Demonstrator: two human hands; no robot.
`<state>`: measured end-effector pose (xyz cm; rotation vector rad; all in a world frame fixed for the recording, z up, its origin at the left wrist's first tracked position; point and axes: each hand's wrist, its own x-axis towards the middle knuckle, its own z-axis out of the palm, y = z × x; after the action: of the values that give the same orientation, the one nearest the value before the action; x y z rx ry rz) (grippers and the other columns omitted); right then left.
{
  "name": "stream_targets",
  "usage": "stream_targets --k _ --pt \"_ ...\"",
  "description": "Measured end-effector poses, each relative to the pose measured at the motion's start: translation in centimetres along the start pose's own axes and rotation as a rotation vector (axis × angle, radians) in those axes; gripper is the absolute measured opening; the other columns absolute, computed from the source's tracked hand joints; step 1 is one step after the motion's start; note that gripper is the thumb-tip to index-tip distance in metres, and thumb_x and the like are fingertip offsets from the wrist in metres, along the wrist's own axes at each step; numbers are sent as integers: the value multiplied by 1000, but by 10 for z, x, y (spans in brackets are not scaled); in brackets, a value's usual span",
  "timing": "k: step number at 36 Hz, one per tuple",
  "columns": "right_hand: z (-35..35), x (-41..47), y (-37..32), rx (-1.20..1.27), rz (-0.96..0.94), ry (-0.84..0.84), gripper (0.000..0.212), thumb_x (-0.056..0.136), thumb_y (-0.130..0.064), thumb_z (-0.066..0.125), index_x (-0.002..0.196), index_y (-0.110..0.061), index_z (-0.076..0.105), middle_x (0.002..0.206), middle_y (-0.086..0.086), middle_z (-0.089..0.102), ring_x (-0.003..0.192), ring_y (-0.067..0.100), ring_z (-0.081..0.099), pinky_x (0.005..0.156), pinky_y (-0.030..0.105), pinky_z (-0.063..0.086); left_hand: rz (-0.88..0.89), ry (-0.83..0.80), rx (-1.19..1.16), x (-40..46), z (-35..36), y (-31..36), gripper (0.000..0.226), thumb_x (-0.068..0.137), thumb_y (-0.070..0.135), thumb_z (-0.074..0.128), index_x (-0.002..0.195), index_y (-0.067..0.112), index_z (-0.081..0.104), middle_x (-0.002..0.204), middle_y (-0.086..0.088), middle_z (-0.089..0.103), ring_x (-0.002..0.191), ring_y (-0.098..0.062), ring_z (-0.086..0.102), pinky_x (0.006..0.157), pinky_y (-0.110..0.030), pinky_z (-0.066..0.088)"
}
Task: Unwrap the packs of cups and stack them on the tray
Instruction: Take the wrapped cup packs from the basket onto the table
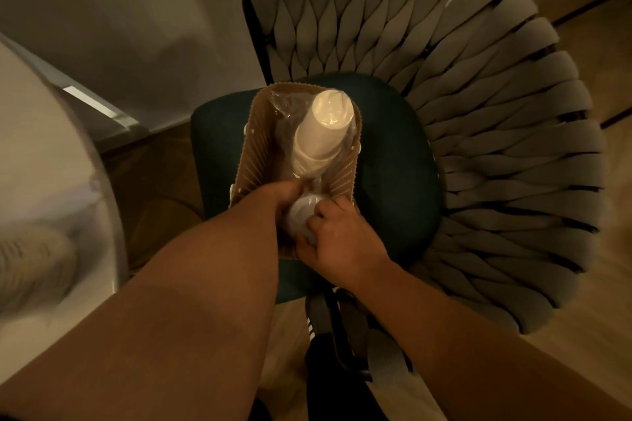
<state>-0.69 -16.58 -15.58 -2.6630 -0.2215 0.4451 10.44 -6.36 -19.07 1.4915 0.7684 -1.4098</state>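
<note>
Both hands are working in the corrugated cardboard tray (345,178) on the chair cushion (393,161): the right hand (337,237) is grasping a white cup stack (301,215), the left hand (285,193) has fingers I cannot tell, and the wrapped cup stack (323,128) is risking to topple if the tray is pushed.

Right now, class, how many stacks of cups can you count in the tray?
2: a plastic-wrapped stack at the tray's far end, and a stack held by both hands at the near end. Others may be hidden.

- One corrugated cardboard tray (345,178) sat on the chair seat.
- Two stacks of white cups lay in it: one wrapped stack (323,133) farther off, and one near stack (301,215) between the hands.
- One bunch of loose clear plastic wrap (282,102) lay at the tray's far corner.
- Two hands were there: the left (284,193) and the right (337,239).
- One woven-back chair (478,106) held the tray.
</note>
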Motion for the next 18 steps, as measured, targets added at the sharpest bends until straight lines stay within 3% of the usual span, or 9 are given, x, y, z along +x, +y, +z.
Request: stream_targets --k 2,5,8,9,13,15,18 --pt "-2 -2 -1 1 -10 5 47 84 -47 45 90 -10 73 87 8 60 95 29 52 88 50 49 -17 -14 -28 3 -2 -1 48 95 49 49 98 2 59 94 -15 59 85 -32 54 100 -41 42" --pt "-6 -3 -2 21 2 18 51 83 -49 43 99 -10 72 99 8 61 104 28 50 92 48 49 17 23 -70 2 -2 -2 43 98 42 47 96 0 57 95 -14 59 87 -32 53 94 -38 40" --pt "-10 -2 -2 27 6 46 58 85 -50 40 113 -7 66 116 12 58 116 30 47 102 52 43 86 42 -105 -2 -4 2 42 104 32 37 128 -1 50 129 -10 51 123 -34 45 103 -36 33" --pt "-11 -1 -3 13 3 56 60 85 -52 39 118 -8 63 121 12 57 120 30 46 106 54 38 90 55 -125 -6 -5 3 43 105 30 35 134 1 46 131 -7 48 128 -33 41 104 -36 32" --pt "-24 -1 -4 -70 -6 100 65 85 -58 39 130 -12 54 133 8 51 129 27 40 117 56 13 82 54 -129 -23 -11 5 43 96 42 52 117 6 59 121 -16 60 102 -34 53 91 -39 41" --pt "-32 -1 -6 -93 -9 133 66 86 -59 41 131 -12 54 134 8 51 129 27 41 117 58 11 51 48 -162 -32 -15 7 44 88 47 61 108 8 64 116 -17 62 100 -35 55 89 -41 45" --pt "-49 -4 -15 -146 -17 193 66 86 -59 42 130 -12 54 133 9 52 127 28 43 117 59 13 47 8 -197 -59 -15 9 43 85 47 65 104 9 63 107 -17 63 102 -36 57 100 -42 45"
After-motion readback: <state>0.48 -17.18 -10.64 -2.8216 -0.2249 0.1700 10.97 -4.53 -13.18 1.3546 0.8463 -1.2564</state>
